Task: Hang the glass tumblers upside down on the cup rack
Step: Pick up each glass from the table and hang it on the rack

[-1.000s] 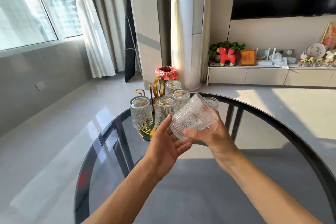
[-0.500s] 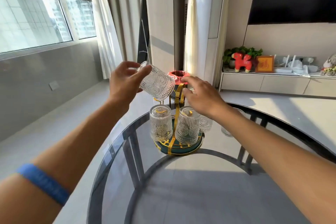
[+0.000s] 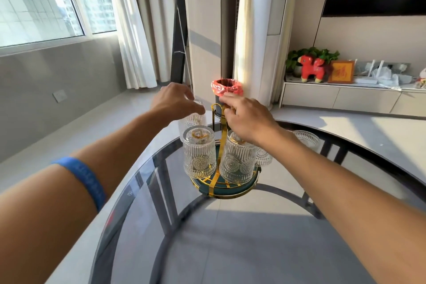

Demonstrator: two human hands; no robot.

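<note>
Round glass worktop (image 3: 230, 249), sunlit room, tiled floor visible through it.

Lower centre: cup rack (image 3: 224, 185), gold wire on a teal base, two ribbed tumblers (image 3: 200, 153) already inverted on its near pegs.

Mid-frame left: my left hand (image 3: 176, 104) clamped over the base of another tumbler (image 3: 192, 120), mouth down, at a far-left peg; whether it is seated I cannot tell.

Mid-frame right: my right hand (image 3: 246, 120) pinching the rack's handle.

Right, beyond: one loose tumbler (image 3: 306, 139) on the worktop.

Risk, my judgement: peg missed, glass knocks its neighbour or falls onto the glass top.
</note>
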